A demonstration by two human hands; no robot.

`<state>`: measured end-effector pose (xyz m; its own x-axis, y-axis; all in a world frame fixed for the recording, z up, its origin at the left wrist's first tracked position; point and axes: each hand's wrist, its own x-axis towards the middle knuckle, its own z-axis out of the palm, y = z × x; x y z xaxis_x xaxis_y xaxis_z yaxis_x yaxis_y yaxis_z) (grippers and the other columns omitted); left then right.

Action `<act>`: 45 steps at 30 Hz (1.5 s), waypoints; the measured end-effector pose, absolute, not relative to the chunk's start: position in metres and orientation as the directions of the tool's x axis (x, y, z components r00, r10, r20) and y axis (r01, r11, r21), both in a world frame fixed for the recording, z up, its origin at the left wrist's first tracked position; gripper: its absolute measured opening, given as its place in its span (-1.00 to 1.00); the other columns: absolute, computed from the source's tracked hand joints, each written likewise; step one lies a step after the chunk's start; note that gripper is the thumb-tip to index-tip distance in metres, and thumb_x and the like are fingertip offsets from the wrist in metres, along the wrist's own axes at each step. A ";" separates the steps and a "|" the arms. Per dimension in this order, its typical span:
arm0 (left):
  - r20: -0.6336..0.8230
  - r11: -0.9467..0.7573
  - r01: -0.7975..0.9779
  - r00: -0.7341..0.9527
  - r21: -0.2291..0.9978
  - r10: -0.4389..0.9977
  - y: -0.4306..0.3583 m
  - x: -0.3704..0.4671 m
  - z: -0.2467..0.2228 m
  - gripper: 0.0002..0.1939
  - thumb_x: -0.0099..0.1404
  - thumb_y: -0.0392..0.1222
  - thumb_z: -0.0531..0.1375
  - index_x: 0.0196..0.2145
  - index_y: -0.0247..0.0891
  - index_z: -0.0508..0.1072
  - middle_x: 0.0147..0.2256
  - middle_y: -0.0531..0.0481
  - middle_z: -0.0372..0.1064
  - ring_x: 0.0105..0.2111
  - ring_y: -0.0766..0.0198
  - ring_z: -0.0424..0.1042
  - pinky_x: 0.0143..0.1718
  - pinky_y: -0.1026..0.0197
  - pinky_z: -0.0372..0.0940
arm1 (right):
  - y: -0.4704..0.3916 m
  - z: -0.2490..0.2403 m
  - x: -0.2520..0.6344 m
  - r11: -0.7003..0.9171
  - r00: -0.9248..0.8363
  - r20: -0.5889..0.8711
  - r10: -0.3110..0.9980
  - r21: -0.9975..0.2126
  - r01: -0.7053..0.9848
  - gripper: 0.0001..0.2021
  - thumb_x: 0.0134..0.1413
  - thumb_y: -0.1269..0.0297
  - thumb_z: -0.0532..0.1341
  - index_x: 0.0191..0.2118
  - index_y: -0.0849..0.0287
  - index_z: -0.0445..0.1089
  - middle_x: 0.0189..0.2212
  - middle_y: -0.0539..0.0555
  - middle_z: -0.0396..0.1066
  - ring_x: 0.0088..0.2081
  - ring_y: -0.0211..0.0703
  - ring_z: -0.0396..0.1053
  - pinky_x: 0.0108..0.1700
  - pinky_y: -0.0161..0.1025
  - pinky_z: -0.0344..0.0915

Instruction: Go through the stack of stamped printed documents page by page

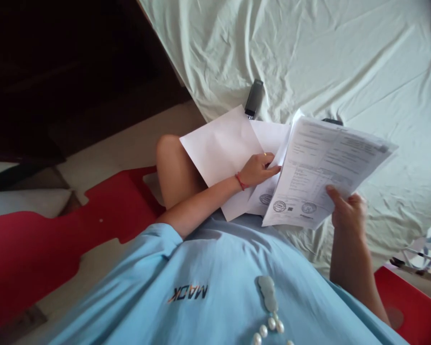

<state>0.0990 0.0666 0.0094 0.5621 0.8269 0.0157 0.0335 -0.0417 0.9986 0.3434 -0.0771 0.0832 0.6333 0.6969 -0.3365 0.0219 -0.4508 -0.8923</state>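
My right hand [346,208] grips a stack of printed papers [319,167] by its lower right edge, thumb on top. The top sheet carries a table, round stamps and a small square code. Against the left edge of that stack, my left hand [259,168] has its fingers bent around the edge of a stamped sheet [260,199]; the fingertips are partly hidden by paper. A blank white sheet [222,148] lies under my left wrist, over my lap and the edge of the cloth, with another pale sheet [269,132] beside it.
A black stapler-like object [254,98] rests on the wrinkled pale green cloth [326,57], just beyond the papers. Another dark object [333,121] peeks out behind the stack. A red chair or stool part [107,211] is at the left, another red piece [409,306] at the lower right.
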 end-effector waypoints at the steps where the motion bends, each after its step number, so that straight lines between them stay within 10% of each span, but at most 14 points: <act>1: 0.025 -0.038 0.011 0.580 0.999 0.814 0.067 0.098 0.009 -0.56 0.29 0.04 0.22 -0.58 -0.19 0.14 -0.49 0.08 0.17 -0.43 0.29 0.17 -0.31 0.18 0.11 | -0.078 0.083 0.345 -0.442 0.637 -0.337 0.693 -0.897 0.007 -0.66 -0.10 0.19 0.58 -0.14 0.09 0.66 -0.04 0.08 0.68 0.00 0.03 0.61 0.10 -0.16 0.54; 10: 0.098 -0.057 -0.086 0.605 0.995 0.790 0.068 0.100 0.011 -0.27 0.26 0.36 0.28 -0.59 -0.18 -0.06 -0.53 0.14 -0.11 -0.47 0.32 -0.07 -0.36 0.15 -0.07 | -0.065 0.081 0.354 -0.394 0.587 -0.390 0.709 -0.910 -0.130 -0.65 -0.30 0.25 0.62 -0.27 0.07 0.66 -0.14 0.11 0.70 -0.07 0.18 0.64 0.06 -0.01 0.58; 21: 0.266 -0.220 -0.156 0.680 0.963 0.684 0.062 0.097 0.002 -0.36 0.44 0.41 0.10 -0.52 -0.19 0.23 -0.48 0.02 0.23 -0.41 0.23 0.29 -0.28 0.11 0.25 | -0.065 0.063 0.360 -0.368 0.618 -0.391 0.682 -0.914 -0.172 -0.52 -0.45 0.19 0.68 -0.28 0.21 0.66 -0.23 0.17 0.70 -0.27 0.02 0.66 -0.15 -0.17 0.65; 27: 0.362 -0.576 0.284 0.548 0.767 0.754 0.050 0.090 0.021 -0.43 0.56 0.26 -0.03 -0.39 -0.22 0.42 -0.36 -0.13 0.46 -0.17 0.06 0.40 -0.01 -0.05 0.24 | -0.062 0.065 0.359 -0.333 0.614 -0.353 0.706 -0.931 -0.152 -0.53 -0.46 0.27 0.68 -0.27 0.23 0.67 -0.27 0.17 0.69 -0.25 -0.02 0.66 -0.14 -0.23 0.64; 33: 0.113 -0.467 0.740 0.476 0.484 0.872 0.040 0.060 0.037 -0.60 0.56 -0.04 0.04 0.04 -0.32 0.57 0.14 -0.36 0.53 0.22 -0.17 0.37 0.29 -0.39 0.07 | -0.062 0.059 0.368 -0.273 0.688 -0.254 0.680 -0.958 -0.083 -0.60 -0.44 0.32 0.63 -0.32 0.17 0.63 -0.26 0.13 0.68 -0.20 -0.01 0.63 -0.03 -0.11 0.61; 37: -0.031 -0.554 0.705 0.630 0.443 0.776 0.026 0.042 0.034 -0.44 0.55 -0.06 0.07 0.39 -0.32 0.33 0.46 -0.30 0.18 0.48 -0.15 0.12 0.47 -0.49 -0.16 | -0.058 0.069 0.372 -0.101 0.648 -0.076 0.758 -0.995 0.001 -0.63 -0.42 0.36 0.59 -0.34 0.06 0.58 -0.09 0.09 0.67 0.01 0.09 0.61 0.20 0.12 0.49; 45: -0.098 -0.724 0.537 0.826 0.432 0.554 0.002 0.080 0.039 -0.40 0.55 -0.11 0.08 0.46 -0.33 0.24 0.50 -0.23 0.08 0.50 0.01 0.10 0.52 -0.35 -0.09 | -0.055 0.092 0.391 0.115 0.657 0.168 0.735 -0.986 0.123 -0.84 -0.28 0.32 0.41 -0.41 0.03 0.58 -0.01 0.13 0.63 0.25 0.33 0.45 0.34 0.41 0.26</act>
